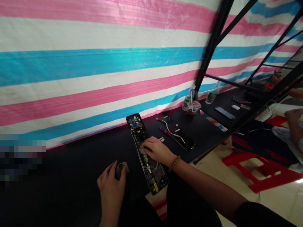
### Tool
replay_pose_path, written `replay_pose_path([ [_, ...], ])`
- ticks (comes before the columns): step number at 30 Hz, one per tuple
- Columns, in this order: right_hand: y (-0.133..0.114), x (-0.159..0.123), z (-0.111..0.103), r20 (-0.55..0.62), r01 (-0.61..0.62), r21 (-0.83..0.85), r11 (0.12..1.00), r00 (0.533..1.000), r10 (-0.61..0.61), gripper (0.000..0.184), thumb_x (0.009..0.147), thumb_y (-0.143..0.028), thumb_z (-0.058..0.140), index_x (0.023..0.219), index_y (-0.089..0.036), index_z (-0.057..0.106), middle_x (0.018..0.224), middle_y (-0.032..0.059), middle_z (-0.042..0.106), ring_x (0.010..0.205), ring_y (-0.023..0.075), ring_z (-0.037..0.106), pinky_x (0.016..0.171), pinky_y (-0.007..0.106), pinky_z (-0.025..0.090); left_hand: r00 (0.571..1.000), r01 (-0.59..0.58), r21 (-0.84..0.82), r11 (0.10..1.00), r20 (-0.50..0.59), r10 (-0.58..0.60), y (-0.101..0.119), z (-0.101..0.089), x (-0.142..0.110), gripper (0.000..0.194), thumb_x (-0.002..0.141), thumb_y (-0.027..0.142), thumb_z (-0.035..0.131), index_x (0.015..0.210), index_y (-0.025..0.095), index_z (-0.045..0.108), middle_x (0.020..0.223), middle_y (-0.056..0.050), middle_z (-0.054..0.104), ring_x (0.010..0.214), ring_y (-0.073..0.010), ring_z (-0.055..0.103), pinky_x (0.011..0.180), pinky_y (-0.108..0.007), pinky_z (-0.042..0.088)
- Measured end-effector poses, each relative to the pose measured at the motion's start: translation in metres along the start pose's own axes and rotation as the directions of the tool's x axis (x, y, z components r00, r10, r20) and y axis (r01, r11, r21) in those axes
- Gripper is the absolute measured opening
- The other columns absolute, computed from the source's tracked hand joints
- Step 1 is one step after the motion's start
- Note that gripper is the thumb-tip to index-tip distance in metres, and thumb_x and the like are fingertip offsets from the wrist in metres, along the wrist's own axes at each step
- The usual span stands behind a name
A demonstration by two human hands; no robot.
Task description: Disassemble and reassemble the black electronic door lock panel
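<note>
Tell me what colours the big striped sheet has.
The sheet has pink, white and blue stripes, shown best in the head view.

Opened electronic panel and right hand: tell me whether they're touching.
Touching. The head view shows the fingertips of the right hand resting on the inner parts of the opened electronic panel.

My left hand [111,189] grips a small dark metal cylinder [120,168]. My right hand [157,150], a wooden bead bracelet [174,163] at its wrist, rests on the exposed insides of an open door-lock panel [153,178] on the black table [78,151]. Just beside it lie a purple-handled screwdriver [164,130] and a second panel [183,140] crossed by a white wire [171,130].
</note>
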State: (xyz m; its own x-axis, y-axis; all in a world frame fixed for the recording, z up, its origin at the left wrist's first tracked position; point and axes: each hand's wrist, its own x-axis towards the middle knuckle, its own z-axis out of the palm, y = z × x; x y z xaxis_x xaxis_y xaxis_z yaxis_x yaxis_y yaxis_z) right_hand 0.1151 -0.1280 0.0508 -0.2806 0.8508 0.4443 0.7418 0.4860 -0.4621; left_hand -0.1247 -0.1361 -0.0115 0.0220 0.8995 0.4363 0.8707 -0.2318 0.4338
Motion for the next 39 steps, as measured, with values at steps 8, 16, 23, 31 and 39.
replay_pose_path([
  [8,0.013,-0.026,-0.009,-0.229,-0.078,0.236,0.969,0.964,0.133,0.030,0.089,-0.015,0.061,0.117,-0.022,0.065,0.122,0.0091,0.063,0.116,0.0192,0.058,0.102,0.036,0.047,0.998,-0.040,0.016,0.999,0.048,0.039,-0.011,0.012,0.008,0.049,0.092,0.047,0.040,0.103,0.011,0.072,0.101,-0.017,0.067,0.096,-0.0302,0.060,0.092,-0.046,0.045],
  [16,0.052,-0.077,-0.002,-0.353,-0.362,0.257,0.896,0.828,0.435,0.019,0.090,-0.014,0.054,0.100,-0.019,0.069,0.108,0.0093,0.066,0.104,0.0205,0.062,0.096,0.037,0.050,0.979,-0.201,-0.220,0.954,-0.063,0.192,0.071,-0.019,0.039,0.036,0.093,0.046,0.049,0.105,0.018,0.070,0.104,-0.011,0.067,0.103,-0.0270,0.057,0.092,-0.041,0.047],
  [23,0.055,-0.080,0.000,-0.364,-0.366,0.282,0.887,0.815,0.452,0.019,0.089,-0.015,0.053,0.098,-0.020,0.069,0.107,0.0084,0.067,0.103,0.0202,0.064,0.094,0.036,0.051,0.945,-0.299,-0.200,0.933,0.073,0.319,0.101,0.010,0.049,0.026,0.093,0.035,0.053,0.105,0.019,0.069,0.107,-0.009,0.072,0.105,-0.0297,0.055,0.094,-0.045,0.042],
  [31,0.091,-0.040,-0.034,-0.357,-0.466,0.063,0.882,0.815,0.456,0.017,0.089,-0.013,0.055,0.096,-0.016,0.070,0.101,0.0096,0.068,0.098,0.0201,0.064,0.093,0.034,0.050,0.937,-0.343,-0.262,0.902,-0.032,0.347,0.095,0.014,0.043,0.027,0.093,0.038,0.056,0.106,0.018,0.070,0.103,-0.009,0.073,0.105,-0.0286,0.054,0.095,-0.045,0.042],
  [39,0.118,0.023,-0.054,-0.115,-0.464,-0.202,0.863,0.886,0.449,0.020,0.091,-0.021,0.059,0.107,-0.014,0.069,0.102,0.0094,0.068,0.094,0.0179,0.064,0.092,0.028,0.047,0.960,-0.274,-0.226,0.935,-0.007,0.279,0.095,0.015,0.038,0.028,0.092,0.039,0.056,0.104,0.019,0.071,0.103,-0.009,0.073,0.105,-0.0300,0.054,0.096,-0.047,0.042],
])
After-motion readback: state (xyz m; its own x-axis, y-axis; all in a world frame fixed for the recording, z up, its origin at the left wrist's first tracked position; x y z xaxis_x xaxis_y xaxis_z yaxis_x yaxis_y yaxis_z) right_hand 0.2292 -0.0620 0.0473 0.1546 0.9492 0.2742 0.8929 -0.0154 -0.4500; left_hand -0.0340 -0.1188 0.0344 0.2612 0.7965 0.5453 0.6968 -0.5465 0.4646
